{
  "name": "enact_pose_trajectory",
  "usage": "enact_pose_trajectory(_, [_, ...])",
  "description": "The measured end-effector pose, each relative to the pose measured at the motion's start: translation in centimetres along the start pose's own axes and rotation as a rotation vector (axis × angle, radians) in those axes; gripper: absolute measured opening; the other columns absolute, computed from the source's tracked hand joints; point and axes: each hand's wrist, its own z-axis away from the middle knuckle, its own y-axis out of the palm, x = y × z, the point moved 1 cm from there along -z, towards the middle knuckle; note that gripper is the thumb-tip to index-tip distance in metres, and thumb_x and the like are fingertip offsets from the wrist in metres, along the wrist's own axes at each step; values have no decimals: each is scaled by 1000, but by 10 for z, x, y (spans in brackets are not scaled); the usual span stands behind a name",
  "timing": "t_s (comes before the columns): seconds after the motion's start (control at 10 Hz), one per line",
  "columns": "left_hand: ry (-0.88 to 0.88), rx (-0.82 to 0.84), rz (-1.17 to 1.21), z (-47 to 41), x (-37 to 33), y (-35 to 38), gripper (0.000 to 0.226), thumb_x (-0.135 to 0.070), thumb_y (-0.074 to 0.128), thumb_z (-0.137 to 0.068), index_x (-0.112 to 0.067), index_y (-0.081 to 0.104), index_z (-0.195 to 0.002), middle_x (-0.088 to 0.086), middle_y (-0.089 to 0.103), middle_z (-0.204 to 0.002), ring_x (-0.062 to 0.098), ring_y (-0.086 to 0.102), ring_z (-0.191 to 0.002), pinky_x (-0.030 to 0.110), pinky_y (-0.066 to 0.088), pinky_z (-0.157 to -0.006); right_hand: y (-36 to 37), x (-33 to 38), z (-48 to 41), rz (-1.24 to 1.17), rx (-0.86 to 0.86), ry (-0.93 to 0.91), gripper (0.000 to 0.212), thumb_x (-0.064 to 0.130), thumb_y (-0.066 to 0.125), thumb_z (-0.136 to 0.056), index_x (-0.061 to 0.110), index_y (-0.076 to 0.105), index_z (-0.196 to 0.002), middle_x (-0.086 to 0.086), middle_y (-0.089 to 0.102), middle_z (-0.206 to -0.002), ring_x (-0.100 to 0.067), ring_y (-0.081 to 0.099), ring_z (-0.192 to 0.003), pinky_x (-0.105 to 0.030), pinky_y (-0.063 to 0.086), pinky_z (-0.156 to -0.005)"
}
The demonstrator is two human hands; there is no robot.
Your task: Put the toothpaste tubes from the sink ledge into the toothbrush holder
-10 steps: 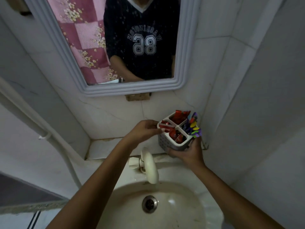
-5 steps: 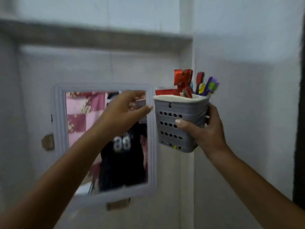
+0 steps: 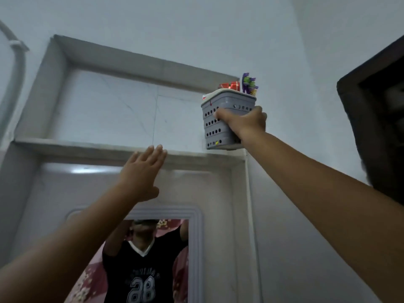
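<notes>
The toothbrush holder [image 3: 220, 122], with red toothpaste tubes [image 3: 231, 85] inside, is clasped by the right hand [image 3: 242, 122] at the high shelf [image 3: 98, 147]; the left hand [image 3: 142, 171] is spread, empty. If set on the edge, it could be tipped off.

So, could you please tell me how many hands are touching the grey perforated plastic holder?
1: the right hand grips the grey perforated plastic holder; the left hand is open, apart, below the ledge.

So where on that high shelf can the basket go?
The shelf looks bare along its whole visible front edge, from the left wall of the recess to the right corner. The left hand is open and empty in front of its middle. The right hand holds the basket at the right end, by the side wall, the only crowded spot.
</notes>
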Motion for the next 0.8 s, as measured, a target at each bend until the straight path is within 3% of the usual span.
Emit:
enact_pose_trajectory(0.1, [-4,11,67,0,-1,-5,105,-38,61,-84,-20,-14,-155,2,-18,-164,20,-12,-152,40,1,-124,29,-8,-14,82,-13,35,108,60,92,-68,13,41,-150,-8,43,-149,-33,51,-141,-52,53,-114])
enact_pose_trajectory(0.3, [11,9,84,-4,2,-2,106,-35,62,-81,-22,-13,-155,1,-18,-164,19,-12,-152,39,2,-125,73,-42,-30,136,-76,124,120,65,92,-66,12,36,-158,-10,43,-156,-36,49,-144,-57,46,-118])
enact_pose_trajectory(0.5, [41,-18,110,-6,6,0,107,-34,62,-80,-24,-14,-155,-1,-19,-163,17,-13,-152,39,4,-125,93,-65,-36,279,-192,-2,122,58,90,-76,4,27,-165,-15,35,-164,-35,34,-153,-49,32,-127])
enact_pose_trajectory(0.7, [38,7,122,-3,7,-4,104,-35,61,-82,-23,-13,-155,-1,-17,-164,18,-12,-152,39,3,-124,89,-78,-22,408,-145,-130,114,62,76,-91,2,20,-170,-15,22,-175,-34,23,-162,-52,26,-129])
enact_pose_trajectory(0.8, [51,31,101,-6,4,-11,102,-37,60,-84,-21,-10,-156,1,-14,-165,20,-9,-153,40,5,-124,81,-82,1,441,-77,-180,97,59,67,-99,5,25,-168,-14,25,-174,-35,25,-161,-53,28,-128])
